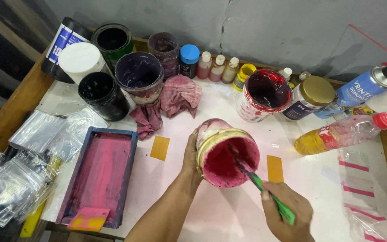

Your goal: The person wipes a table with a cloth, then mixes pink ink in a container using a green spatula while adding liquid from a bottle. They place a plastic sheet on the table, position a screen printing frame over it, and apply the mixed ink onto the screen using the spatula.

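My left hand [190,157] grips a paint-smeared jar [216,134] tilted toward me, its mouth showing thick pink-red paint [220,166]. In my right hand [287,215] is a green-handled tool [272,199], and its dark tip reaches into the jar's paint. Both hands hover over the white tabletop [229,210] near the front edge.
A framed screen stained pink [99,175] with a squeegee [88,219] lies at left, beside plastic bags [14,179]. Paint tubs [139,74], a red-stained tub [265,94], small bottles [218,67], a stained rag [178,96], a spray can [363,87] and a yellow liquid bottle [337,134] line the back.
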